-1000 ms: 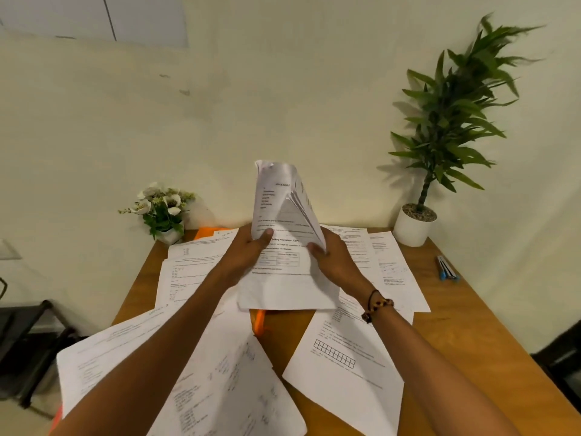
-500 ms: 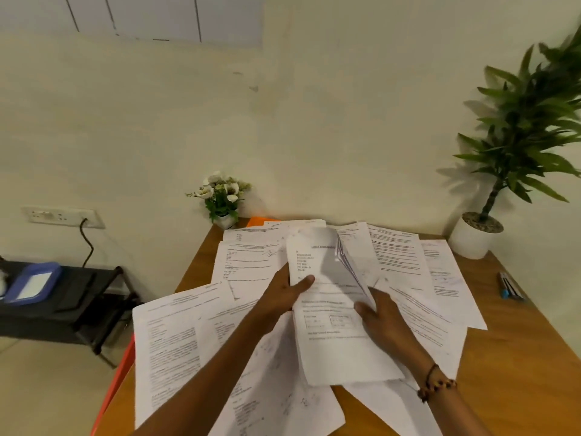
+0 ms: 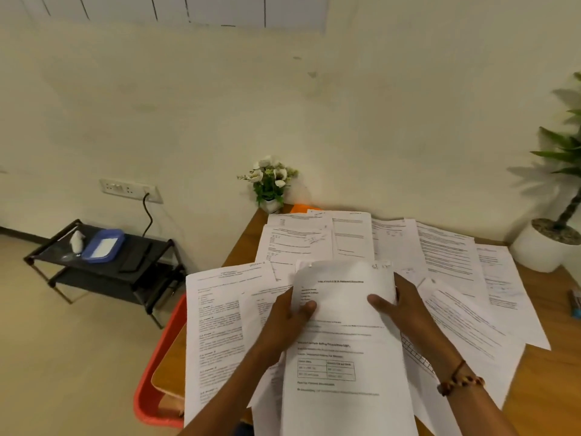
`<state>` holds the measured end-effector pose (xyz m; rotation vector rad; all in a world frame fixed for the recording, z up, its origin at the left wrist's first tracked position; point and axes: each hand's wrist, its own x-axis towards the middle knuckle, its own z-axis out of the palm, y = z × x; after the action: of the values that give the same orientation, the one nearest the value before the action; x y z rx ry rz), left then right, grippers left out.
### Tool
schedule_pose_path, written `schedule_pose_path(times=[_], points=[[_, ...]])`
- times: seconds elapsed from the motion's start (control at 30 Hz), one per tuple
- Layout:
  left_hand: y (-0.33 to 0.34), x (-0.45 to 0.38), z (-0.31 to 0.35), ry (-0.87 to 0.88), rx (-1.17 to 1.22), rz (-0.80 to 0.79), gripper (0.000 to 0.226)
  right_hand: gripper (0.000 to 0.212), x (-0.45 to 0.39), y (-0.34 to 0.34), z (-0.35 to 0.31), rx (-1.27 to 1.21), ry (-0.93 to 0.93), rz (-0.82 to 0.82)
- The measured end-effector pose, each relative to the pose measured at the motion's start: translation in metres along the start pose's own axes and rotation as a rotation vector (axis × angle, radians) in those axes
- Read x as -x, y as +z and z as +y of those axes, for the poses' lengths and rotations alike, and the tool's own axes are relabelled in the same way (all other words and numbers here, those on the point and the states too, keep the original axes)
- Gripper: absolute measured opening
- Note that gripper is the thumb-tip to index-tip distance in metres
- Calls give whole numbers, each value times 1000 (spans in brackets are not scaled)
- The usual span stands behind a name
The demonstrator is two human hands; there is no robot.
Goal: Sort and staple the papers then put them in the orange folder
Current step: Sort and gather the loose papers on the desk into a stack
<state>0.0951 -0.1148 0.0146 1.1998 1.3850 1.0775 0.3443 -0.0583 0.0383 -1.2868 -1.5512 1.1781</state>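
Printed lines, underlined headings and a small two-column table cover the held sheet (image 3: 342, 341), but the print is too blurred to read as words. Handwritten marks at its top right corner resemble "SL" and cannot be made out with certainty. The other printed sheets (image 3: 217, 325) spread over the surface (image 3: 553, 388) likewise carry paragraphs and pen notes, none of them legible; no brand, number or sign can be read anywhere else.

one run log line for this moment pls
step: sorting | both hands: left hand, right hand grip paper stack | stapled: not visible | orange folder: mostly covered
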Motion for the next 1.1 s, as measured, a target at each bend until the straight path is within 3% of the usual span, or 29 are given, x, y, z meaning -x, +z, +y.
schedule_pose_path(times=[0.1,0.23,0.33,0.4,0.47,0.53,0.63,0.73,0.83,0.97,1.1], points=[[-7,11,3,-14,30,5,28,37,-5,16,1,-20,-39,50],[-22,30,-1,-46,37,14,34,47,7,26,10,78,-80,-4],[-39,39,-10,72,-156,193,65,18,24,40,8,122,-108,-27],[-51,40,-14,158,-325,335,95,43,31,54,10,195,-174,-63],[-59,41,-13,303,-638,354,104,48,35,68,16,231,-242,-116],[-57,39,-9,439,-854,179,85,40,33,79,17,256,-262,-138],[-49,31,-18,456,-810,-19,43,20,26,93,13,223,-253,-222],[-46,18,-35,421,-706,-2,34,14,18,101,14,250,-143,-254],[-49,6,-35,399,-719,69,15,8,7,101,10,265,-171,-250],[-59,-10,-27,348,-717,106,20,18,-13,94,3,228,-144,-167],[-69,-24,-19,345,-741,60,20,29,-39,87,10,656,-274,-116]])
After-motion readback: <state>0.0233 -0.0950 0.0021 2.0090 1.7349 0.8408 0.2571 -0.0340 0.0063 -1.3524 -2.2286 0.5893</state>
